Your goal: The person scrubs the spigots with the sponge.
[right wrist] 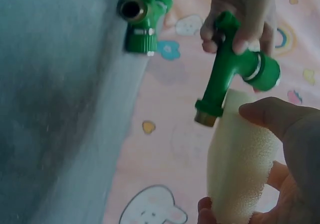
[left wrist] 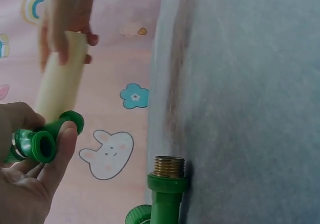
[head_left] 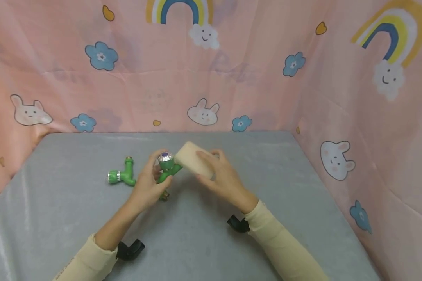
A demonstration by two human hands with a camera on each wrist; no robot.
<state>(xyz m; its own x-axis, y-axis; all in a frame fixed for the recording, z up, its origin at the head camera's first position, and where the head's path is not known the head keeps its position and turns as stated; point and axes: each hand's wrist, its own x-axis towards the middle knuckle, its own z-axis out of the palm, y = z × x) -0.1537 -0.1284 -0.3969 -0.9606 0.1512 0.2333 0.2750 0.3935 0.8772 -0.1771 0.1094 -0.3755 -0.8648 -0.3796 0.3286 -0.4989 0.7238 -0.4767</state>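
My left hand [head_left: 149, 183] grips a green plastic tap [head_left: 167, 164] with a silver-banded knob, raised above the table. The tap's brass threaded end [right wrist: 206, 118] shows in the right wrist view. Between the thumb and fingers of my right hand [head_left: 228, 181] is a cream sponge [head_left: 191, 157], held tilted. One end of the sponge lies right against or just beside the tap; whether they touch I cannot tell. A second green tap [head_left: 128, 173] lies on the table to the left of my left hand, its brass thread [left wrist: 169, 165] plain in the left wrist view.
The grey cloth-covered table [head_left: 267, 164] spreads around both hands. A pink curtain [head_left: 133, 93] with rabbits, flowers and rainbows hangs behind it and along the right side. Black curved pieces [head_left: 131, 249] stick out at both sleeve cuffs.
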